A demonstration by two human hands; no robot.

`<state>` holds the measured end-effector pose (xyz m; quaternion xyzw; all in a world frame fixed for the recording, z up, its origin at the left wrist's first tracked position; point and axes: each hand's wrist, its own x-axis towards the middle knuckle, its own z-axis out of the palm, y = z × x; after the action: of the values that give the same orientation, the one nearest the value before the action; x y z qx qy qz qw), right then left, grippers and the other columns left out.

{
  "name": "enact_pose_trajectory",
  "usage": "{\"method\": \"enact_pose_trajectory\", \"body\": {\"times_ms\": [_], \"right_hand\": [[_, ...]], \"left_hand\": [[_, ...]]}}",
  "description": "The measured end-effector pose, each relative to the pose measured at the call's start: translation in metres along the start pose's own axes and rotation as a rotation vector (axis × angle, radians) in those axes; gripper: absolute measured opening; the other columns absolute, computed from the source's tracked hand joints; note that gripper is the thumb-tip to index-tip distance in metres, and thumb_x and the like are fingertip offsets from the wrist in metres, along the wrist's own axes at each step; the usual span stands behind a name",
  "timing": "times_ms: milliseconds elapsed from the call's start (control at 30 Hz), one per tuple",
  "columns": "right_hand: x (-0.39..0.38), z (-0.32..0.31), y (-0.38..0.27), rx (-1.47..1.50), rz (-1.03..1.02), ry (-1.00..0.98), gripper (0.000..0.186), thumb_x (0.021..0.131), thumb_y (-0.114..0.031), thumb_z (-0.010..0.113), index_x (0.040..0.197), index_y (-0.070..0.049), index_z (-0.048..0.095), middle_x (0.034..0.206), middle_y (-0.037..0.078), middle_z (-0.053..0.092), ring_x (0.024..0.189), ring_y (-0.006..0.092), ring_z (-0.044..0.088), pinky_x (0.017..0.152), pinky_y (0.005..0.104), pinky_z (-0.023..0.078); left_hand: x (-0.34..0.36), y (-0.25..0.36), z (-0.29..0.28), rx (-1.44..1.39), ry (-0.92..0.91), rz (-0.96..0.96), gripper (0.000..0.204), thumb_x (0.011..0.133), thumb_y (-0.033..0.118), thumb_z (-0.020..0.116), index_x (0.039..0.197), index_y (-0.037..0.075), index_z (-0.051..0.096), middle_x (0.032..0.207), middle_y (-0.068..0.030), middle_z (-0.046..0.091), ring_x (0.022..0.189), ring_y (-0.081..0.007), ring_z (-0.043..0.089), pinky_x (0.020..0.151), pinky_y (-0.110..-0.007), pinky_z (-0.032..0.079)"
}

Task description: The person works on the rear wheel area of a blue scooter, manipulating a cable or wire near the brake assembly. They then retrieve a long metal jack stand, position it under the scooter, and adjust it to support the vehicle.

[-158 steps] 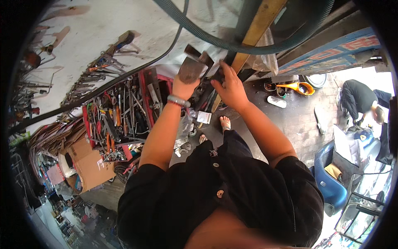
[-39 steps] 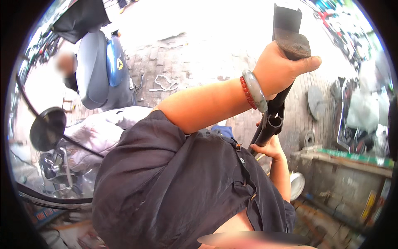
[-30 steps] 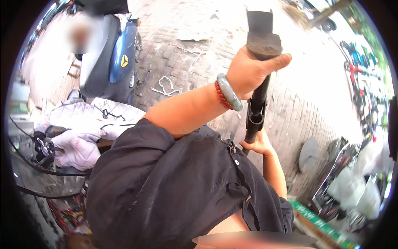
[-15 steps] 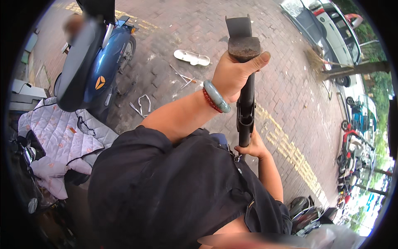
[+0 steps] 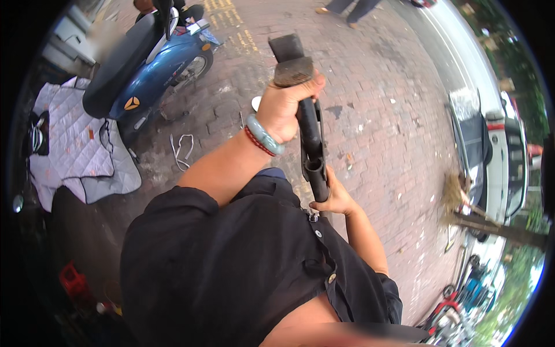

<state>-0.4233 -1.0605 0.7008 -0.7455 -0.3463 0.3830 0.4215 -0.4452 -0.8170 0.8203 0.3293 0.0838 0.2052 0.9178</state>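
A long, dark metal tube-shaped part [image 5: 310, 130] is held out in front of my body, with a blunt brown block and a bent plate at its far end and an open slot along its middle. My left hand [image 5: 283, 110], wearing a grey-green bangle and a red bead bracelet, wraps round it just below the block. Closer to my body, my right hand [image 5: 339, 196] grips the lower tube beside my shirt front. The near end of the part is hidden by my hand and clothing, and I cannot tell what exactly the part is.
At the left stands a blue scooter [image 5: 159, 75], with a quilted pink-grey cover [image 5: 81, 144] near it. White strap loops [image 5: 182, 151] lie on the brick paving [image 5: 370, 133]. A walking person's legs [image 5: 350, 8] show at the top. Parked vehicles [image 5: 500, 156] and a tree trunk [image 5: 503, 230] line the right.
My view has turned, so the scooter and parked vehicles sit elsewhere in the picture. The metal part and both hands appear farther left, the grip unchanged. A walker's legs have come into view.
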Motion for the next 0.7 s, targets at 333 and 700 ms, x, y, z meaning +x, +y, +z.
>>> {"method": "enact_pose_trajectory", "body": {"times_ms": [333, 700], "right_hand": [[0.149, -0.208, 0.03, -0.047, -0.002, -0.307, 0.109, 0.052, -0.018, 0.08, 0.142, -0.004, 0.021, 0.132, 0.014, 0.042, 0.124, 0.0243, 0.039, 0.104, 0.0332, 0.028], [0.306, -0.407, 0.174, 0.477, 0.565, -0.929, 0.109, 0.061, -0.088, 0.033, 0.126, -0.001, 0.047, 0.106, 0.013, 0.06, 0.099, 0.0228, 0.057, 0.091, 0.0372, 0.042]], "left_hand": [[0.192, -0.056, -0.006, -0.134, 0.291, 0.103, 0.016, 0.075, 0.01, 0.074, 0.083, 0.009, 0.061, 0.075, 0.0002, 0.058, 0.07, -0.0118, 0.052, 0.066, -0.027, 0.041], [0.434, -0.094, -0.042, -0.199, 0.842, 0.088, 0.022, 0.072, 0.016, 0.078, 0.078, 0.009, 0.058, 0.072, -0.0022, 0.051, 0.062, -0.0154, 0.047, 0.061, -0.032, 0.037]]}}
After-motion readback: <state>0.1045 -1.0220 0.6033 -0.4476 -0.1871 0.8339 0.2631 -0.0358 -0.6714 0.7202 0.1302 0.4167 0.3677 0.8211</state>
